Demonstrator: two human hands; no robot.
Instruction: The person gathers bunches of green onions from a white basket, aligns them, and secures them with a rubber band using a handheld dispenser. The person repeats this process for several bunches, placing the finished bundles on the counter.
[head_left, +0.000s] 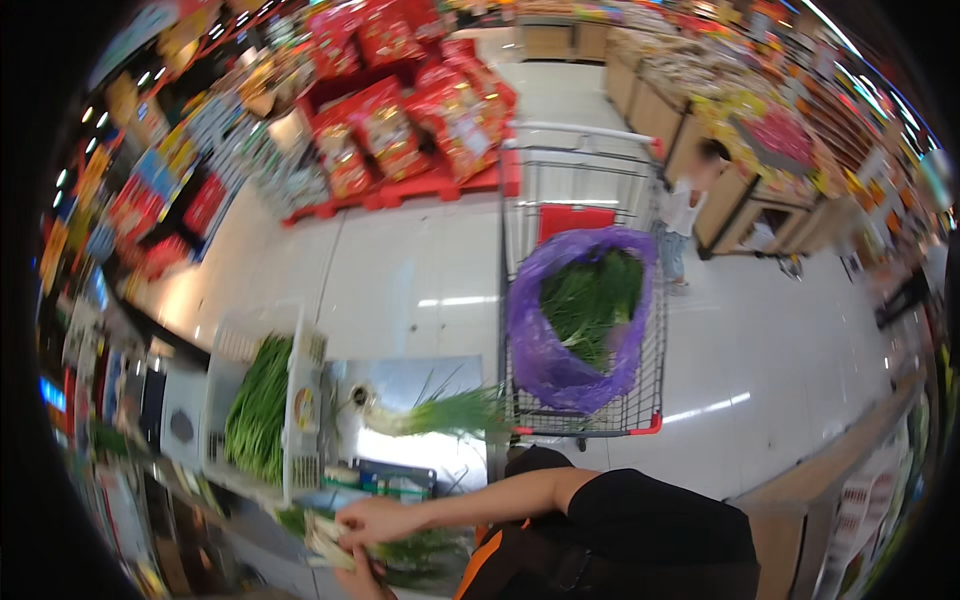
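Note:
My right hand (379, 520) reaches in from the right and grips the white stem ends of a bunch of scallions (326, 541). Just below, my left hand (362, 576) holds the same stems, partly cut off by the picture's lower edge. The blurred green leaves trail to the right under my right forearm. Another scallion bunch (442, 416) lies on a metal worktop (420, 371), roots to the left and leaf tips at the cart. Between it and my right hand sits a dark and green tool (394, 480), its kind unclear.
A white plastic crate (300, 420) of long green vegetables (259, 412) stands left. Beyond the worktop, a shopping cart (656, 360) carries a purple plastic bag (529, 352) of leafy greens (592, 300). A small person (682, 214) stands beside the cart. Red packages (457, 127) fill a red pallet display.

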